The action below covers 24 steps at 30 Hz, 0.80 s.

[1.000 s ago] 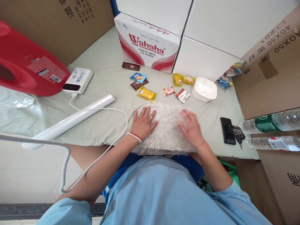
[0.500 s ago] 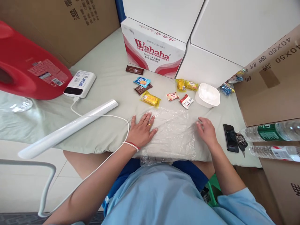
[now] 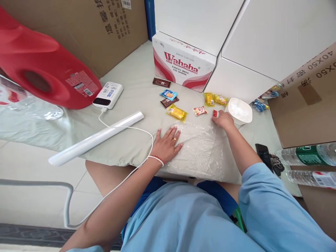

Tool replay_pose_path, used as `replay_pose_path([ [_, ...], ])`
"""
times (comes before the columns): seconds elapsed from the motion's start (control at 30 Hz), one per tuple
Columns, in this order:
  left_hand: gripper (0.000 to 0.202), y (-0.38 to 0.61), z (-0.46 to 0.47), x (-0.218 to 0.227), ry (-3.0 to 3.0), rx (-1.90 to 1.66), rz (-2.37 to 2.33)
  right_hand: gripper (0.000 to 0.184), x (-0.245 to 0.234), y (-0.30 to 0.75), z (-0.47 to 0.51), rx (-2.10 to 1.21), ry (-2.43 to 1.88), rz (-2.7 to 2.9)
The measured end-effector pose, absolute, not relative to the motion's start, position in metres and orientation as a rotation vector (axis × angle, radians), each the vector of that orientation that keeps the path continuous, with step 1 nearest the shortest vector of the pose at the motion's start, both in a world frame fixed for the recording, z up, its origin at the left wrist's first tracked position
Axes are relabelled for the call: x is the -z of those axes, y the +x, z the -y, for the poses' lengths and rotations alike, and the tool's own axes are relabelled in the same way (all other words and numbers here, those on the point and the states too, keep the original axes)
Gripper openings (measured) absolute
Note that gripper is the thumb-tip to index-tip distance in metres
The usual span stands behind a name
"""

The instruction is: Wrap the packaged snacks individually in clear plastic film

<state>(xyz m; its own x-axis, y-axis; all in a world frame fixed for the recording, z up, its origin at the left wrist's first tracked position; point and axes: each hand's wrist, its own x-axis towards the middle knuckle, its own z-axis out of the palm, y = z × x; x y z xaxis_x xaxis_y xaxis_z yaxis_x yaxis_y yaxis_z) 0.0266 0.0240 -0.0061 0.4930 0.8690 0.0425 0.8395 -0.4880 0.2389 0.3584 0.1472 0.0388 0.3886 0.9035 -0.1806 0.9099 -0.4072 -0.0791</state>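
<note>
A crinkled clear plastic bag [image 3: 202, 150] lies flat at the near edge of the pale green table [image 3: 126, 94]. My left hand [image 3: 167, 144] rests flat on the bag's left edge, fingers spread. My right hand [image 3: 223, 119] is beyond the bag's far right corner, its fingers closed over a red and white snack packet [image 3: 215, 113] that shows only in part. Other small packets lie in a row behind the bag: a yellow one [image 3: 176, 112], a brown one [image 3: 169, 102], a blue one [image 3: 168, 94], a pink and white one [image 3: 200, 111] and two yellow ones [image 3: 214, 99].
A white bowl [image 3: 239, 110] sits just right of my right hand. A white bar-shaped device [image 3: 97, 138] with a cable, a power bank [image 3: 108, 95], a red jug [image 3: 44, 73], a Wahaha box [image 3: 183, 64], a phone with keys [image 3: 265, 154] and water bottles [image 3: 307, 155] surround the area.
My right hand left the bag and went forward and right to the red and white packet, closing on it. My left hand stayed flat on the bag. The camera view shifted.
</note>
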Motion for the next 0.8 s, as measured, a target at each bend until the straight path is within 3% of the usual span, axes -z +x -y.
replay_pose_path([
  [0.2,0.065,0.026,-0.024,0.007,2.546,-0.248,-1.465,0.059,-0.064,0.37,-0.098,0.269,2.475,-2.266],
  [0.33,0.065,0.027,-0.024,0.007,2.544,-0.234,-1.463,0.065,-0.073,0.341,-0.041,0.552,1.785,-2.904],
  [0.43,0.065,0.027,-0.024,0.007,2.543,-0.239,-1.47,0.071,-0.062,0.316,-0.011,0.662,1.483,-2.924],
  [0.57,0.065,0.027,-0.023,0.007,2.549,-0.247,-1.46,0.075,-0.038,0.299,0.008,0.639,1.513,-2.836],
  [0.8,0.065,0.026,-0.023,0.008,2.54,-0.253,-1.471,0.06,-0.021,0.286,0.029,0.446,1.644,-2.722],
])
